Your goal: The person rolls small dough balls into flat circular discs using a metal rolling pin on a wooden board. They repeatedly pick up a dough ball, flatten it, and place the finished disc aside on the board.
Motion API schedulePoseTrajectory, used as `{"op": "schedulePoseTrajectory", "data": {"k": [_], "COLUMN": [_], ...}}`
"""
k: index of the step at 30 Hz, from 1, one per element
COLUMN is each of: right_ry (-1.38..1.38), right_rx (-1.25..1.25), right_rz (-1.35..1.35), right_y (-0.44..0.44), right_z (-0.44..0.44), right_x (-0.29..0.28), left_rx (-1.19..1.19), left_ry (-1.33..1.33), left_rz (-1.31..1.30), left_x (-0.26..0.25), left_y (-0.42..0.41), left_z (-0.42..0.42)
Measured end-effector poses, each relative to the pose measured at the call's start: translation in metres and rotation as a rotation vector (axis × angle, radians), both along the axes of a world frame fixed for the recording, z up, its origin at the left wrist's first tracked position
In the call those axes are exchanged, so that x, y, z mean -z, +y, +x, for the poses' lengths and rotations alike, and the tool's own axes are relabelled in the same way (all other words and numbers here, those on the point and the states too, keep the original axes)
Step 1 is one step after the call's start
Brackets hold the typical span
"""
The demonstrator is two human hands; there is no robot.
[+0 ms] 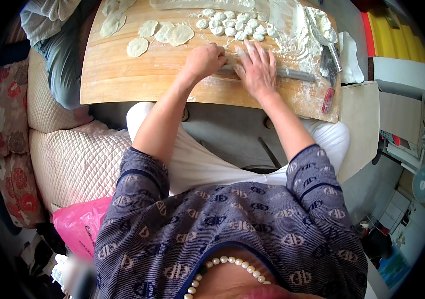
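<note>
My right hand (258,69) lies palm down across a grey rolling pin (295,74), fingers stretched towards the far side of the wooden board (122,82). Close by on the left, my left hand (205,61) is curled with its fingertips at the pin's left part. What those fingers pinch, if anything, is hidden. Beyond my hands sit several small floured dough pieces (229,23). Thin round dough wrappers (181,35) overlap to their left, and a single wrapper (137,47) lies nearer to me.
Loose flour (298,41) covers the board's right side, with a metal scoop (318,31) in it. A red-handled knife (328,100) lies near the right edge. At the far edge is a translucent tray (202,4). Another person's leg (61,67) is at the left.
</note>
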State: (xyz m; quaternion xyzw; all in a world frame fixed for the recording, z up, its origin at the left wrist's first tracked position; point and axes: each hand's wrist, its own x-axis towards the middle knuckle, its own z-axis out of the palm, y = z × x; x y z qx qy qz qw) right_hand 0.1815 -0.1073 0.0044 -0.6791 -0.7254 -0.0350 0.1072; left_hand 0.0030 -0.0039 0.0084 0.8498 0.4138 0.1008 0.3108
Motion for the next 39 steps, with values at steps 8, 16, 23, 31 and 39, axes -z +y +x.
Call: {"op": "schedulePoseTrajectory", "data": {"k": [8,16,23,31,39], "right_ry": [0.099,0.108,0.008,0.115,0.008], "right_rx": [-0.005,-0.014,0.000,-0.026,-0.040], "right_rz": [0.002,-0.016,-0.003,-0.047,-0.046], "right_y": [-0.028,-0.059,0.003,-0.085,-0.008], "right_z": [-0.005,-0.013,0.002,-0.017,0.000], "right_x": [0.000,-0.007,0.001,-0.012,-0.009], "left_rx": [0.019,0.016,0.005,-0.106,-0.020], "left_ry": [-0.039,-0.060,-0.016,-0.086,-0.048], "left_rz": [-0.045,-0.039,-0.064,-0.020,-0.071], "left_x": [-0.003,-0.001,-0.009,0.005,-0.005], "left_y": [0.004,-0.008,0.002,-0.002,-0.005], "left_z": [0.006,-0.001,0.005,0.002,-0.002]}}
